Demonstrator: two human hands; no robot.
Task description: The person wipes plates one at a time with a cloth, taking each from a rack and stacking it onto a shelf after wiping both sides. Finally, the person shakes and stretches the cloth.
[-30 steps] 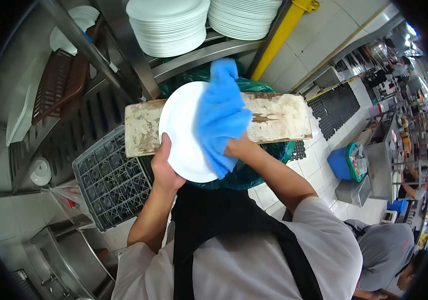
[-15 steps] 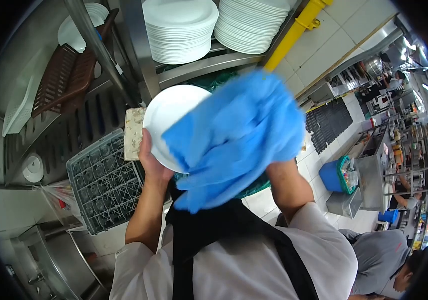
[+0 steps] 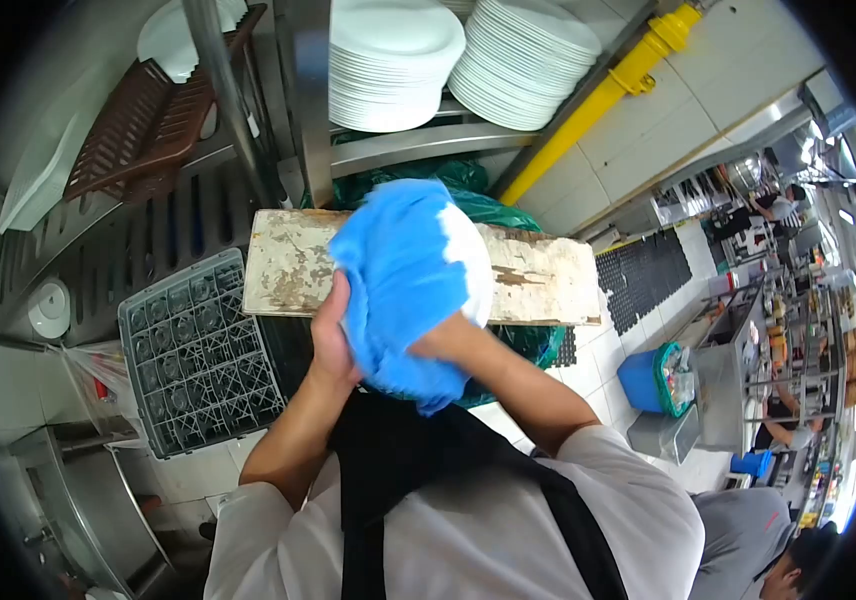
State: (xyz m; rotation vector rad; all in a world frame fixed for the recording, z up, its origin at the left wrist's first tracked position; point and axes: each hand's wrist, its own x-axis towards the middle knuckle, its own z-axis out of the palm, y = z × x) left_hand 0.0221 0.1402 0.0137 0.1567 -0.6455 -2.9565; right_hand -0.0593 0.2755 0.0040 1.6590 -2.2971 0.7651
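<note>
My left hand grips the left edge of a white plate, which is mostly covered by a blue cloth. My right hand presses the blue cloth against the plate from below right; its fingers are partly hidden in the cloth. I hold both in front of my chest, above a worn wooden board.
Two stacks of white plates sit on a steel shelf above. A grey glass rack lies to the left, a brown crate on the upper left shelf. A green-lined bin is under the board. Another person crouches lower right.
The blue cloth, flung wide half a second ago, is now wrapped over the plate. The plate has shifted right and my hands have closed together around it.
</note>
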